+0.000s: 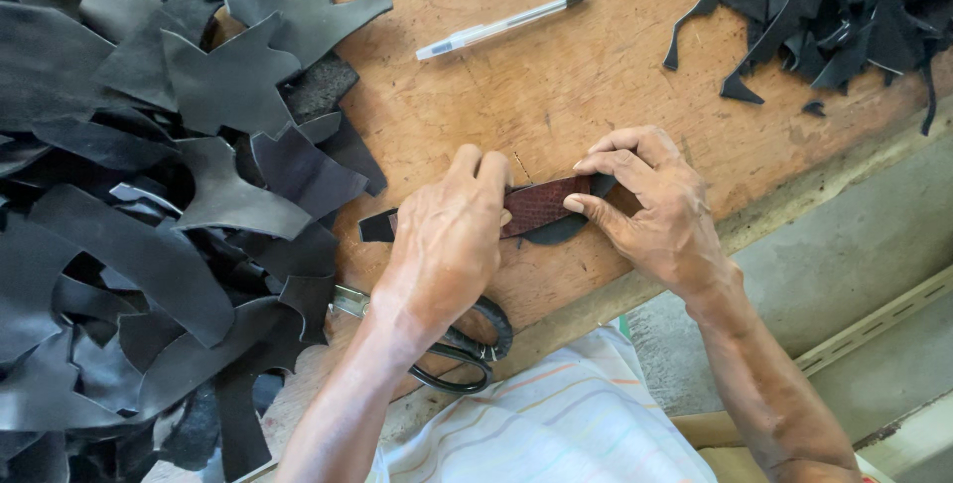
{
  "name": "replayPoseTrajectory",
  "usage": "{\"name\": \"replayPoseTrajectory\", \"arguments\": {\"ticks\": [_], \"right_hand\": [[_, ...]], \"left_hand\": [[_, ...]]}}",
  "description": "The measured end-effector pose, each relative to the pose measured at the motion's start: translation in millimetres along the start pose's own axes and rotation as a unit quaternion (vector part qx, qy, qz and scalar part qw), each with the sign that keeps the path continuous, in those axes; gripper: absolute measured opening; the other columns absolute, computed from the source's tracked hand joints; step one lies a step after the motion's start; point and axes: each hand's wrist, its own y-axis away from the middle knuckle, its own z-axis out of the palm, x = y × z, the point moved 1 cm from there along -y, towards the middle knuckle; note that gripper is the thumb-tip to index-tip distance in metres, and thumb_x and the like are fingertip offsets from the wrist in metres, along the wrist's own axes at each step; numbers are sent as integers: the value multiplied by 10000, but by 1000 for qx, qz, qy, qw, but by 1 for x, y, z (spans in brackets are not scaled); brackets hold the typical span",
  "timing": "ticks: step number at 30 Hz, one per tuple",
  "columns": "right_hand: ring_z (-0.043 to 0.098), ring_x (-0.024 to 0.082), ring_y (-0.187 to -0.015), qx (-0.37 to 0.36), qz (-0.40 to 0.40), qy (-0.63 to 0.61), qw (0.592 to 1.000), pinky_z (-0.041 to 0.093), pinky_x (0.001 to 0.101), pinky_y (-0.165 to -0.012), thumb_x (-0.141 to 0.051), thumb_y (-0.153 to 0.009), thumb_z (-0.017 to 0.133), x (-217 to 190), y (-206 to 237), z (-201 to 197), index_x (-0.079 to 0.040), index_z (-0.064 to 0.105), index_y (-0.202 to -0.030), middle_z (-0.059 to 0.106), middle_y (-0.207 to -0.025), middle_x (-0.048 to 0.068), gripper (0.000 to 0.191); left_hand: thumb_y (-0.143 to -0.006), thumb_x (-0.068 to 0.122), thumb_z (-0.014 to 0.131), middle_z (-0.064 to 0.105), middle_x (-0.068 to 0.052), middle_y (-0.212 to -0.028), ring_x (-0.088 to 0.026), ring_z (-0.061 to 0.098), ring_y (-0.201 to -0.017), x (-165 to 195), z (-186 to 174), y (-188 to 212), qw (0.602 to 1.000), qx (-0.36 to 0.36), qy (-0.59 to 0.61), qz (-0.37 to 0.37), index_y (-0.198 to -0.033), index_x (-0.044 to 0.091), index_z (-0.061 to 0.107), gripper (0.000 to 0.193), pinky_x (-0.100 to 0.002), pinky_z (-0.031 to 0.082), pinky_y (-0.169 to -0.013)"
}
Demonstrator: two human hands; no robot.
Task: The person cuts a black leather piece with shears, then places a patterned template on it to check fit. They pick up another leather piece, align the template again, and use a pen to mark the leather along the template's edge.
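Observation:
A narrow reddish-brown leather pattern piece (541, 203) lies on top of a black leather piece (566, 229) on the wooden table (556, 86). My left hand (447, 240) presses down on the left part of the brown piece, fingers curled over it. At the right end, my right hand (650, 205) pins the piece with its fingertips and thumb. The black leather shows from under both hands, its left end (377, 226) sticking out past my left hand.
A big heap of black leather offcuts (149, 205) fills the left side, and a smaller pile (844, 16) sits at the top right. A clear pen (501, 24) lies above the hands. Black-handled scissors (462, 349) rest under my left forearm near the table edge.

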Motion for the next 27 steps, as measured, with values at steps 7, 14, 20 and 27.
{"name": "replayPoseTrajectory", "arguments": {"ticks": [7,14,20,27], "right_hand": [[638,282,-1084,-12,0,2,1000,535,381,-926,-210,-819,867,-1,-2,-3,-72,730,-1092,653,-1138,89,335],[632,277,-1074,-69,4,-10,998,543,362,-889,-115,-878,771,-8,-2,-22,-71,708,-1202,640,-1158,108,333],[684,229,-943,-87,46,-20,995,552,328,-791,-54,-925,728,-4,-6,-28,-73,721,-1223,704,-1084,97,299],[726,169,-998,-53,75,-100,991,575,273,-847,-12,-890,752,7,-10,-24,-46,742,-1182,759,-1134,99,294]], "left_hand": [[-782,-107,618,577,-156,-1007,-357,627,-963,2,11,20,991,121,25,52,-1010,22,593,264,-463,532,-778],[-695,-118,575,489,-268,-1383,-393,528,-1267,12,35,63,987,113,-74,82,-1385,-151,502,695,-414,504,-1044],[-862,23,550,374,-234,-1557,-374,372,-1454,10,57,74,986,100,-120,50,-1523,-55,380,687,-466,344,-1197],[-953,176,550,366,-221,-1579,-372,354,-1472,7,62,80,991,97,-80,42,-1521,39,429,597,-495,319,-1202]]}}
